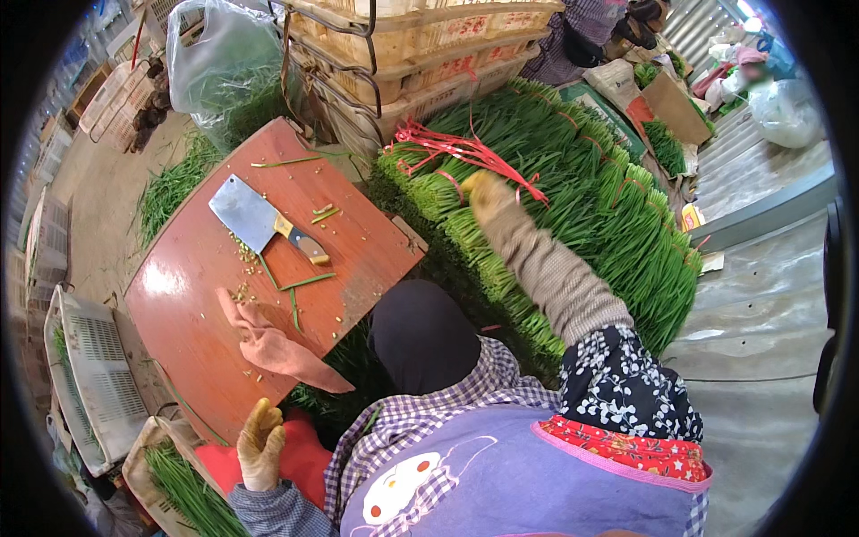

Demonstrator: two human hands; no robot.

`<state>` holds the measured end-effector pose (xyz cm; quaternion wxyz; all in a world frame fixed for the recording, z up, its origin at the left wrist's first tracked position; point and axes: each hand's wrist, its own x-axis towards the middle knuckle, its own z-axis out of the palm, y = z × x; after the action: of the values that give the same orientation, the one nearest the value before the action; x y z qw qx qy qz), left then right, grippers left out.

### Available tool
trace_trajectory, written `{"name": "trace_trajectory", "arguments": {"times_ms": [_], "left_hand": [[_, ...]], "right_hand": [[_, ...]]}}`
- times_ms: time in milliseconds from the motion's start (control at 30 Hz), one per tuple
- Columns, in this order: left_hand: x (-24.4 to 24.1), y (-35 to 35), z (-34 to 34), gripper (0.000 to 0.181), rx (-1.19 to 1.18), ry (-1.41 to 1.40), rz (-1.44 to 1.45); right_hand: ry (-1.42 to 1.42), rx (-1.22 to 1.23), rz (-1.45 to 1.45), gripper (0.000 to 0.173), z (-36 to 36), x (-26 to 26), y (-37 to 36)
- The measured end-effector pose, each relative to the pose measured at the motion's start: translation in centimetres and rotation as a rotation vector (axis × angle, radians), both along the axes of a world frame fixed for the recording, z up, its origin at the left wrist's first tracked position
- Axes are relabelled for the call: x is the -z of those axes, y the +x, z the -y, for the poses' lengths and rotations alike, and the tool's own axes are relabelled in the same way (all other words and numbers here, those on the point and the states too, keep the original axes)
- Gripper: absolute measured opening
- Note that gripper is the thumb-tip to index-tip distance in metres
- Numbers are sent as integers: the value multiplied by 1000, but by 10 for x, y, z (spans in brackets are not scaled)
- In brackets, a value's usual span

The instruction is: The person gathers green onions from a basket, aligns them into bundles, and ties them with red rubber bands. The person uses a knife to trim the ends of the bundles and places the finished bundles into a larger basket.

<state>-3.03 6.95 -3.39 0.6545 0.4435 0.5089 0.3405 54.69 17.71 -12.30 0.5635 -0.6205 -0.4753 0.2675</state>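
Observation:
My right hand (489,196), in a yellowed work glove and blurred, reaches over bundled garlic chives (604,235). It is beside a bunch of pink-red plastic ties (480,154); its fingers and any grip are unclear. My left hand (260,444), gloved too, is raised beside the near edge of a reddish-brown wooden board (181,322), fingers apart and holding nothing. A cleaver (251,216) with a wood and black handle lies flat on the board, among cut stem bits and loose green leaves. A crumpled salmon-coloured cloth (275,346) lies at the board's near edge.
Stacked cream plastic crates (409,74) stand behind the board, beside a clear plastic bag (228,74) of greens. Loose chives (171,191) lie on the floor at left. A crate (100,376) and a container of chives (188,483) stand at lower left. Another person (570,40) is at top right.

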Motion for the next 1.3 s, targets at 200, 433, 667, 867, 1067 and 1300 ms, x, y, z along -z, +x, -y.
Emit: {"name": "trace_trajectory", "arguments": {"times_ms": [200, 433, 667, 867, 1067, 1300], "left_hand": [[1, 0, 0, 55, -29, -32, -48], [3, 4, -3, 53, -12, -7, -98], [-54, 43, -28, 33, -124, -31, -158], [-79, 169, -91, 56, 208, -108, 192], [-40, 269, -133, 38, 233, -266, 345], [-19, 273, -129, 27, 3, -121, 436]], "right_hand": [[-299, 73, 1279, 23, -74, -63, 6], [-846, -218, 1626, 39, -119, -58, -33], [-677, -76, 1218, 20, -96, -87, -53], [58, -200, 1311, 11, -17, -117, -86], [285, -341, 1240, 10, 21, -149, -107], [-117, -120, 1272, 12, 36, -81, -58]]}}
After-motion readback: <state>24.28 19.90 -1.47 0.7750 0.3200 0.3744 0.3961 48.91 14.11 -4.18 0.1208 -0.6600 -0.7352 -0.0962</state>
